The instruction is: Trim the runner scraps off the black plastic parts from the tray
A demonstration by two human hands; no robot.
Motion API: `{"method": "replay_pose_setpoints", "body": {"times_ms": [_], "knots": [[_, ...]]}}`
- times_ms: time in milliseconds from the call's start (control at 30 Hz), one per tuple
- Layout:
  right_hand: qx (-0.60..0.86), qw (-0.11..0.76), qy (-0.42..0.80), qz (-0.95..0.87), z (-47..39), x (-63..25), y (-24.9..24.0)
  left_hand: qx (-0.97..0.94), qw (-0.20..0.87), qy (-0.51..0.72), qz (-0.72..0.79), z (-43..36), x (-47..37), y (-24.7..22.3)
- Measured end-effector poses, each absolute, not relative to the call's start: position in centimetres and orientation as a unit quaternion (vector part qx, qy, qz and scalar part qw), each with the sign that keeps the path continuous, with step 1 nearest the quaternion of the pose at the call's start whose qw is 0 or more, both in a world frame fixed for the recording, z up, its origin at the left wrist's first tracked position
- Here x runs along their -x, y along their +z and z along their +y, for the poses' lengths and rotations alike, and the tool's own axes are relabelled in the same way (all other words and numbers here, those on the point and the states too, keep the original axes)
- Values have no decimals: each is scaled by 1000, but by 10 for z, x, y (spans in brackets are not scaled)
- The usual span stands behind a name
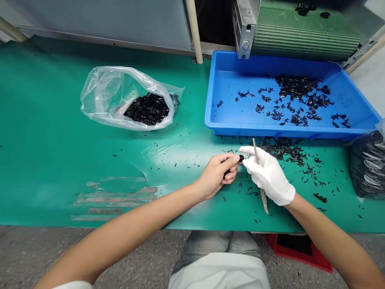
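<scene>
My bare left hand (221, 172) is closed around small black parts, pinching one small black piece (241, 158) between thumb and forefinger. Just right of it, my right hand (267, 172) wears a white glove, its forefinger and thumb close to that piece. A thin, flat tool (264, 200) with a rough, wrapped-looking lower end lies across the gloved palm, its narrow tip pointing up. I cannot tell whether the gloved fingertips touch the black piece. Scattered black bits (282, 150) lie on the green table around the glove.
Beyond my right hand stands a blue tray (240, 130) with black round parts and scraps. Above it ends a green conveyor belt (303, 36). An open plastic bag (105, 104) of black parts lies left. Another filled bag (368, 164) sits right; a red bin (300, 257) is below.
</scene>
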State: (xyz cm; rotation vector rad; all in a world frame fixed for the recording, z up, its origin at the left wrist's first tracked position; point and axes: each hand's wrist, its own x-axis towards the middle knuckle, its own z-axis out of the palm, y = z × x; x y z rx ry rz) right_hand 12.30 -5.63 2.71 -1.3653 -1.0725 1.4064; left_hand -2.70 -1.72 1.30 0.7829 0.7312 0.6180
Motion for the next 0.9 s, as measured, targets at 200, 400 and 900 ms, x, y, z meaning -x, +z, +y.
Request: {"method": "replay_pose_setpoints", "body": {"times_ms": [200,400,900], "knots": [[579,414,484,-509,-58,-122,35,-348,836,273,326,-22,31,20],[589,382,414,-579,-61,-123,41,-303,874,244,290,-19,33,17],[493,268,256,-787,-57,-135,39,-429,831,187,301,-11,41,16]]}}
